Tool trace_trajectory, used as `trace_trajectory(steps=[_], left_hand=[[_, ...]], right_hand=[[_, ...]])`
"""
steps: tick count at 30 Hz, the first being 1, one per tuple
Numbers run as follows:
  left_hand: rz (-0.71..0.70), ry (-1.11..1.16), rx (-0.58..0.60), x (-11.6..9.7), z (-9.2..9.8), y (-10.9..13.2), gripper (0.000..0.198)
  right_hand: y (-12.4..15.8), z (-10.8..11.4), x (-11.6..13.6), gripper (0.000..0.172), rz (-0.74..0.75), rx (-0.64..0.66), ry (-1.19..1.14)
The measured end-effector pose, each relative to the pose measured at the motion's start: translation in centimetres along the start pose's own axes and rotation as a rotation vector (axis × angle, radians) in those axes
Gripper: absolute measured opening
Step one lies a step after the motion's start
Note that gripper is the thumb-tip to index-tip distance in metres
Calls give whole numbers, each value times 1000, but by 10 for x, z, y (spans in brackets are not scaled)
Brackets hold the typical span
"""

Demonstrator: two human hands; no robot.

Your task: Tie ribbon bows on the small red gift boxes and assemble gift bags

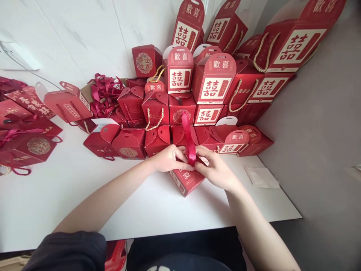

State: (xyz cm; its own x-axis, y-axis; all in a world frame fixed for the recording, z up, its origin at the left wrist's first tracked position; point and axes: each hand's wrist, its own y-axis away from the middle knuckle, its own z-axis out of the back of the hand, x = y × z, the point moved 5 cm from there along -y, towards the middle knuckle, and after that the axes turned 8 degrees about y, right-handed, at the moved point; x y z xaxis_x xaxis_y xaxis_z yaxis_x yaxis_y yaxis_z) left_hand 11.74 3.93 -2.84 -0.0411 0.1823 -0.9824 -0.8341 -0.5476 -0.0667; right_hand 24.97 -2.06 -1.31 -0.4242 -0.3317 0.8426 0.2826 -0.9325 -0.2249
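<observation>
A red gift box (184,184) with white lettering stands on the white table, one corner towards me. Above its top rises a loop of shiny crimson ribbon (189,139). My left hand (168,158) comes from the left, thumb and fingers pinched at the ribbon's base. From the right, my right hand (216,167) pinches the ribbon at the same spot, fingertips close to the left ones. Both hands rest low over the box top and hide much of it. The ribbon's lower part is covered by my fingers.
Red gift boxes (216,88) are stacked along the back wall. A heap of crimson ribbons (105,94) lies behind on the left. More boxes with bows (34,148) stand at far left. A folded pale cloth (262,177) lies near the grey wall (313,120) on the right.
</observation>
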Motion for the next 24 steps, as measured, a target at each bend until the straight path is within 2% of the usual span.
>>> trace_trajectory(steps=[3, 5, 8, 11, 14, 18, 21, 24], left_hand=[[-10, 10, 3, 1, 0, 0, 13], [-5, 7, -3, 3, 1, 0, 15], [4, -14, -14, 4, 2, 0, 17], [-6, -37, 6, 3, 1, 1, 17], [-15, -54, 18, 0, 0, 1, 19], [7, -75, 19, 0, -1, 1, 19], [30, -57, 17, -1, 0, 2, 21], [68, -14, 50, -3, 1, 2, 22]], right_hand=[[2, -1, 0, 32, 5, 44, -66], [2, -3, -1, 27, -8, 17, -115], [1, -8, -9, 14, -92, -119, -216], [1, -7, -21, 14, -202, -287, -318], [6, 7, -35, 23, -259, -402, -328], [23, 40, -51, 27, -352, -604, -315], [42, 60, -34, 23, -288, -836, -241], [58, 62, 9, 19, -144, -954, -4]])
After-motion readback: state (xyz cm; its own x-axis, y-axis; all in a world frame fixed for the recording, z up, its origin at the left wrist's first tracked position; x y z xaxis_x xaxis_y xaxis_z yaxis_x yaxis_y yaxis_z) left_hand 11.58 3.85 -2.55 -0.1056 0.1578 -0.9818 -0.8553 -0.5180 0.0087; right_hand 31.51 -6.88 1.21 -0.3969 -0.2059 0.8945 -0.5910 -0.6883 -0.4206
